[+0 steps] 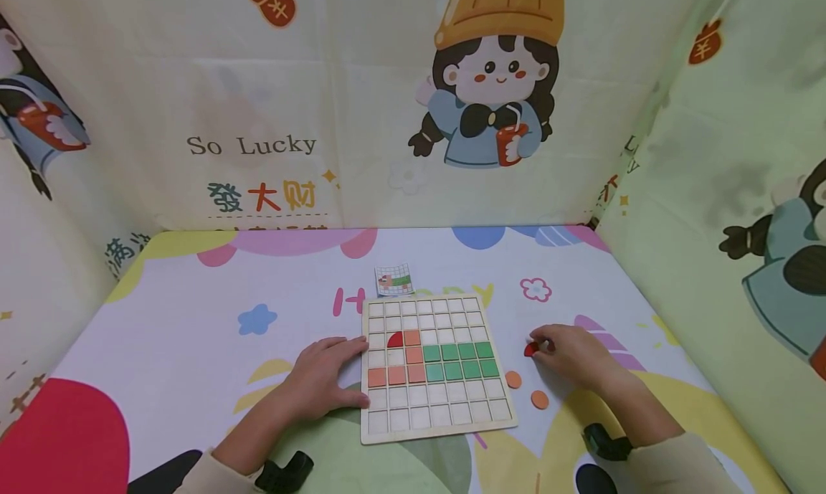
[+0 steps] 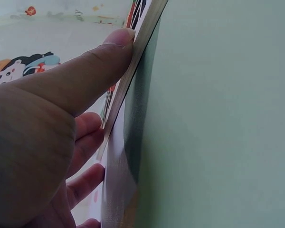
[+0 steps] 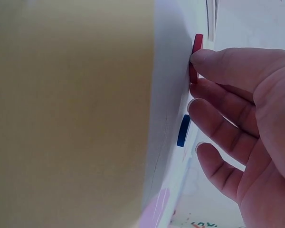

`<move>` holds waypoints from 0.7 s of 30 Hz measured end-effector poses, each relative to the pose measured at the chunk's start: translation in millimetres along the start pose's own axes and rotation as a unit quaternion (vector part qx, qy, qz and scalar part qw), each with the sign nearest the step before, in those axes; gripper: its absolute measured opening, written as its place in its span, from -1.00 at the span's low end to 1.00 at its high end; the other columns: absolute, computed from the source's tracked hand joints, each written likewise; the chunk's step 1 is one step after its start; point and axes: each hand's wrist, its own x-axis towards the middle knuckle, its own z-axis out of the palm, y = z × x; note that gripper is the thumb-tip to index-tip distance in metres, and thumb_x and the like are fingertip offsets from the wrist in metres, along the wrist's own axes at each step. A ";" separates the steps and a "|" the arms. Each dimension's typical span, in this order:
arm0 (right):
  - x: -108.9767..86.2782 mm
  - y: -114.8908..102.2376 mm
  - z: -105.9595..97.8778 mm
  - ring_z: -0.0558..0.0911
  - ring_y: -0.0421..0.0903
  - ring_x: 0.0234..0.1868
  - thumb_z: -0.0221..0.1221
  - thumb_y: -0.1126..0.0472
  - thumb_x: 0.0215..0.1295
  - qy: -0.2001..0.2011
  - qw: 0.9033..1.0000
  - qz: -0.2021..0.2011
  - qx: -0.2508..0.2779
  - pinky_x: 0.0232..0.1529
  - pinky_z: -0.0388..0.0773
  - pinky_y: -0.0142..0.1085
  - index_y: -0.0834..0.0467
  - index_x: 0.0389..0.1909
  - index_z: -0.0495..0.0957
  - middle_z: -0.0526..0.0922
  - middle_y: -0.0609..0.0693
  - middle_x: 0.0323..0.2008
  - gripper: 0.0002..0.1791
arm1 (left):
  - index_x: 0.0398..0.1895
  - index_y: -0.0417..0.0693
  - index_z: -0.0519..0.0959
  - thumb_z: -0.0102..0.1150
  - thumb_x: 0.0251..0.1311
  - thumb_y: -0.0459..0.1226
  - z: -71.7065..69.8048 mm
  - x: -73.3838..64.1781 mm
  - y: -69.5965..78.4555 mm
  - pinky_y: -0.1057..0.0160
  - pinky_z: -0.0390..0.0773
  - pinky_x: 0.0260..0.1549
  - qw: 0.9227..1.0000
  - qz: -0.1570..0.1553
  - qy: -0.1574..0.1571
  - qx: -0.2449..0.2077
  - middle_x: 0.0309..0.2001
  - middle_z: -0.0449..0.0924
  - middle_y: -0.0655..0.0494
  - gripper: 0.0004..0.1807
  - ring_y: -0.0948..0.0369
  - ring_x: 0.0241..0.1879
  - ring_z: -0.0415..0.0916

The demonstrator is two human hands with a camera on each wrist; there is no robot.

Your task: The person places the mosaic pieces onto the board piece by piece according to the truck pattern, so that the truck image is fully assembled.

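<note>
A wooden grid board (image 1: 439, 416) lies on the table, with green squares (image 1: 458, 361), pink squares (image 1: 396, 376) and a red quarter-round piece (image 1: 396, 340) in its cells. My left hand (image 1: 325, 381) touches the board's left edge, its thumb (image 2: 95, 69) against the side in the left wrist view. To the right of the board, my right hand (image 1: 574, 354) pinches a small red piece (image 1: 530, 349) between thumb and fingertips. The right wrist view shows this red piece (image 3: 197, 45) on edge, close to the table. Part of it is hidden by the thumb.
Two orange discs (image 1: 539, 399) lie between the board and my right forearm. A dark blue piece (image 3: 183, 130) is on the table under my right fingers. Behind the board stands a small picture card (image 1: 394, 280) with a similar grid. Printed cloth walls (image 1: 374, 100) surround the table.
</note>
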 end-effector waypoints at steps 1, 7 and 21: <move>0.2 0.1 0.2 0.53 -0.08 -0.31 0.41 0.21 0.18 -0.001 1.000 -0.002 -0.002 -0.24 0.61 -0.18 0.22 -0.06 0.69 0.68 -0.03 -0.27 -0.68 | 0.34 -0.03 0.49 0.58 -0.13 0.10 -0.1 -0.2 0.0 -0.26 0.19 0.27 1.000 -0.001 0.000 0.000 0.34 0.45 0.09 -0.08 -0.11 0.34 0.25; 0.9 0.6 1.9 0.55 -0.07 -0.32 0.41 0.21 0.17 0.002 1.000 -0.006 -0.011 -0.22 0.63 -0.15 0.24 -0.08 0.70 0.69 -0.01 -0.28 -0.69 | 0.35 -0.03 0.48 0.57 -0.13 0.11 0.5 -1.0 -0.3 -0.26 0.20 0.27 1.000 -0.002 0.002 0.001 0.33 0.45 0.09 -0.07 -0.11 0.34 0.25; 0.3 -7.0 -3.0 0.58 -0.03 -0.24 0.41 0.16 0.18 0.025 0.999 -0.026 -0.007 -0.18 0.64 -0.13 0.22 -0.07 0.69 0.68 -0.03 -0.26 -0.67 | 0.36 -0.02 0.48 0.57 -0.13 0.09 0.3 -0.8 0.3 -0.25 0.19 0.28 1.000 -0.003 0.003 0.001 0.33 0.45 0.10 -0.08 -0.11 0.34 0.25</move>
